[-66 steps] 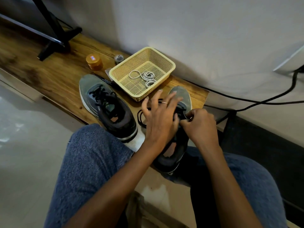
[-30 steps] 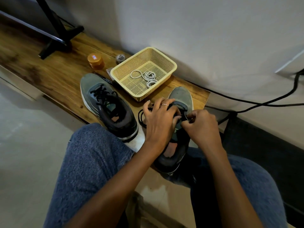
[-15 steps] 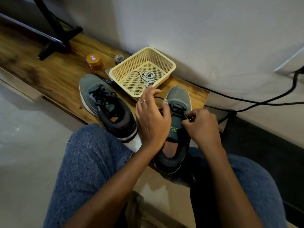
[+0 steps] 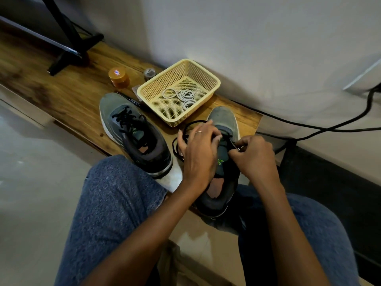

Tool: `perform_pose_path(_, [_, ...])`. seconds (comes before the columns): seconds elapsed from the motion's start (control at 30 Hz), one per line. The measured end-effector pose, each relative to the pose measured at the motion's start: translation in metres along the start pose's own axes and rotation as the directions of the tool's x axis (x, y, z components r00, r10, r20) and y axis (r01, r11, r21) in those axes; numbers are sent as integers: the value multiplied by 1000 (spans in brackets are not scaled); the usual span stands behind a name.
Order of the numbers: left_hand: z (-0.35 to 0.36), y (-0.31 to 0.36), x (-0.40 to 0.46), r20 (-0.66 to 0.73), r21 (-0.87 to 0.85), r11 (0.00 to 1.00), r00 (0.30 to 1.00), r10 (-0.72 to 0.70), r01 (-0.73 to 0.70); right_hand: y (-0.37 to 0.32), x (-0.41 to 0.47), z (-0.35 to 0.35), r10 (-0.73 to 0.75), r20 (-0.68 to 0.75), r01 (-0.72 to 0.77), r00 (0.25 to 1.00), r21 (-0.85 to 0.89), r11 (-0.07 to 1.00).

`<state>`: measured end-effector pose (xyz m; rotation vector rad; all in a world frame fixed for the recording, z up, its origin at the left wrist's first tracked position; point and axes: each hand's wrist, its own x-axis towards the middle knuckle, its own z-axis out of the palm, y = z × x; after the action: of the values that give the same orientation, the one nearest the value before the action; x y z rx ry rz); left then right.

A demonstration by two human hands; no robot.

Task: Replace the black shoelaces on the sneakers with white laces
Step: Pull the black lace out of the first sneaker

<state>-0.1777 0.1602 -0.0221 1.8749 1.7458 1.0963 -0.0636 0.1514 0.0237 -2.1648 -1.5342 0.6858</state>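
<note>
Seated, both knees in blue jeans spread wide, forearms reaching forward between them to the right sneaker [image 4: 223,153]. Left hand [image 4: 199,153] laid palm-down over that sneaker's lace area — fingers curled round a loop of black lace [image 4: 186,129], a ring on one finger. Right hand [image 4: 252,156] at the sneaker's right edge, knuckles up, fingertips pinching a lace end — just beside the left hand.

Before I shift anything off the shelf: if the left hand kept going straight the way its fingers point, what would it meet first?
Probably the toe of the right sneaker: the left hand lies across its black lace, fingers aimed up-right. Depth is unclear; the basket lies just left of that line.
</note>
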Motion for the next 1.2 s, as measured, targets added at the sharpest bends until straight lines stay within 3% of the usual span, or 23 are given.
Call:
perform_pose_path(0.13, [-5, 8, 1, -144, -365, 924, 973, -180, 117, 1, 2, -2, 20, 10, -20, 1000, 24, 1000])
perform_pose_path(0.3, [-4, 6, 12, -317, -600, 779, 840, -440, 182, 2, 2, -1, 21, 2, -21, 1000, 17, 1000])
perform_pose_path(0.37, [-6, 5, 14, -354, -596, 785, 821, -448, 172, 1, 1, -1, 8, 5, -8, 1000, 15, 1000])
perform_pose_path(0.43, [-10, 6, 13, -372, -499, 856, 859, -352, 135, 0, 1, 0, -24, 4, 24, 1000, -3, 1000])
perform_pose_path(0.5, [-12, 6, 12, -337, -262, 961, 925, -176, 88, 0, 0, 0, -33, 7, 34, 999, -19, 999])
perform_pose_path(0.57, [-11, 6, 10, -157, 33, 999, 988, 4, 1, 0, 0, -1, -25, 10, 25, 1000, -26, 999])
perform_pose_path(0.63, [-7, 3, 7, 46, 234, 963, 991, 129, -136, 0, 0, -2, -25, 10, 25, 1000, -21, 999])
perform_pose_path(0.7, [-4, -2, 5, 152, 312, 926, 973, 173, -214, 0, -1, -2, -30, 11, 31, 999, -17, 999])
perform_pose_path(0.83, [-1, -8, 4, 116, 359, 903, 971, 208, -236, -1, 0, -1, -6, 26, 6, 1000, -10, 1000])
perform_pose_path(0.93, [0, -4, 2, 57, 252, 950, 983, 177, -185, -1, 0, -1, 20, 24, -20, 1000, 5, 1000])
perform_pose_path(1.07, [-5, 8, 0, -121, -141, 990, 993, -4, -13, 0, 1, -4, 47, 8, -48, 999, 17, 999])
perform_pose_path(1.13, [-13, 10, 10, -272, -382, 922, 945, -182, 68, 3, 2, -4, 78, 6, -78, 997, -13, 997])
perform_pose_path(1.2, [-23, 7, 24, -379, -495, 860, 859, -343, 125, 6, 3, -5, 99, 0, -99, 995, -27, 995])
